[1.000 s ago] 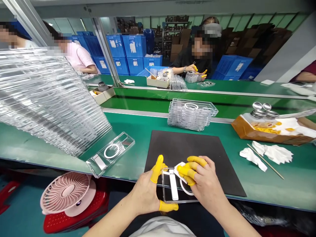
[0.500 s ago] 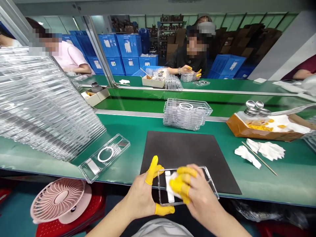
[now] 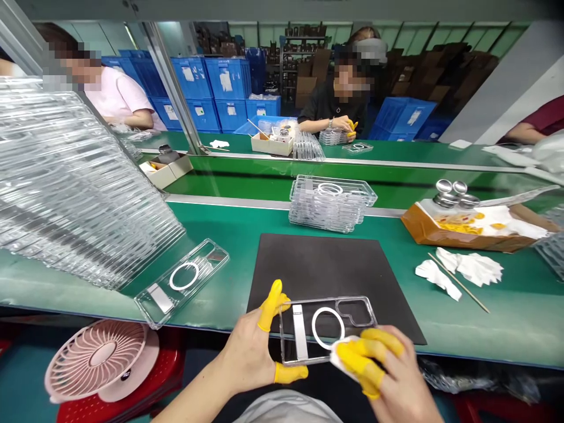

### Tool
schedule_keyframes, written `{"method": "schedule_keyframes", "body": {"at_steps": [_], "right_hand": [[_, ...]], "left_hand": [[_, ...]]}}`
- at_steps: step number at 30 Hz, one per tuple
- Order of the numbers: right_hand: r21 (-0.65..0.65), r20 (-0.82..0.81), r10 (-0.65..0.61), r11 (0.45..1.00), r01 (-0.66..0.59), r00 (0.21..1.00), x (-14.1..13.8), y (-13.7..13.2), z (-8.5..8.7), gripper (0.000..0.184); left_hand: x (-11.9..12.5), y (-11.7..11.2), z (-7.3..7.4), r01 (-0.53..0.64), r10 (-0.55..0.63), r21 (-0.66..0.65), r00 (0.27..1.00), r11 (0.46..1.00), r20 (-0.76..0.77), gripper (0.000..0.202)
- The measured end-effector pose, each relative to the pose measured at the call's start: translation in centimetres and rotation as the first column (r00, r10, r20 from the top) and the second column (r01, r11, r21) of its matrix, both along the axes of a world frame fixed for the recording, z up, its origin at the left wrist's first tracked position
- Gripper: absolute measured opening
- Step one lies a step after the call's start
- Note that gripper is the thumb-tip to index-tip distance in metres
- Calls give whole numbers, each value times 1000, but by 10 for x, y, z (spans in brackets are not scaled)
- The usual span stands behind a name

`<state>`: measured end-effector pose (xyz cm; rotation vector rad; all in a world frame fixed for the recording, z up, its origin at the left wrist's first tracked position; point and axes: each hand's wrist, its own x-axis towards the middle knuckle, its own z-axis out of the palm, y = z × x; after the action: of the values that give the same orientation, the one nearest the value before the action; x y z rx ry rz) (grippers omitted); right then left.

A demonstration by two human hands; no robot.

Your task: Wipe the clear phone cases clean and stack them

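My left hand (image 3: pixel 255 346), with yellow finger cots on its fingertips, grips a clear phone case (image 3: pixel 350 310) by its left end. The case carries a white ring and a white bar, with a camera cutout at its far right corner. In my right hand (image 3: pixel 383 364), also in yellow finger cots, a white wipe (image 3: pixel 340 355) is pinched against the case's lower right part. Beneath and beyond the case lies a black mat (image 3: pixel 321 264). Another clear phone case (image 3: pixel 185 276) lies on the green table to the left.
A tall stack of clear cases (image 3: pixel 79 188) leans at the left, and a smaller stack (image 3: pixel 328 205) stands behind the mat. An orange-brown box (image 3: pixel 418 229) holds metal-topped bottles. Crumpled wipes (image 3: pixel 469 267) and a stick (image 3: pixel 458 282) lie right. A pink fan (image 3: pixel 103 355) sits below left. Co-workers sit opposite.
My right hand has moved the wipe from the middle of the case to its lower right, uncovering the white ring. My left hand keeps its grip. The view has shifted slightly.
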<state>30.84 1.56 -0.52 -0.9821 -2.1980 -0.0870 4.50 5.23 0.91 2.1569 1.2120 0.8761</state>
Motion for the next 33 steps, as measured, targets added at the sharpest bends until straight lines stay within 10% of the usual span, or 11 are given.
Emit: {"method": "schedule_keyframes", "body": {"at_steps": [6,11,16,28,33], "right_hand": [[-182,-189,-264,956,230,946,77,11,0,10],[-513,-683,-460,855,76,568,58,59,8,25],[-553,-750,-457,830,-76,478,35,95,-3,37],[-565,-701,-455,824,-39,549,32,88,3,35],[-474,-617,-421,873,113,664,-10,48,26,10]], "left_hand": [[-3,-11,-1,-6,6,-1,1000,1000,9,126],[-15,-40,-6,78,-80,28,993,997,84,117],[-21,-52,-6,64,-65,17,995,998,74,106],[-31,-50,-8,-30,30,1,1000,1000,-1,104],[-33,-35,-4,30,1,235,991,971,-131,87]]}}
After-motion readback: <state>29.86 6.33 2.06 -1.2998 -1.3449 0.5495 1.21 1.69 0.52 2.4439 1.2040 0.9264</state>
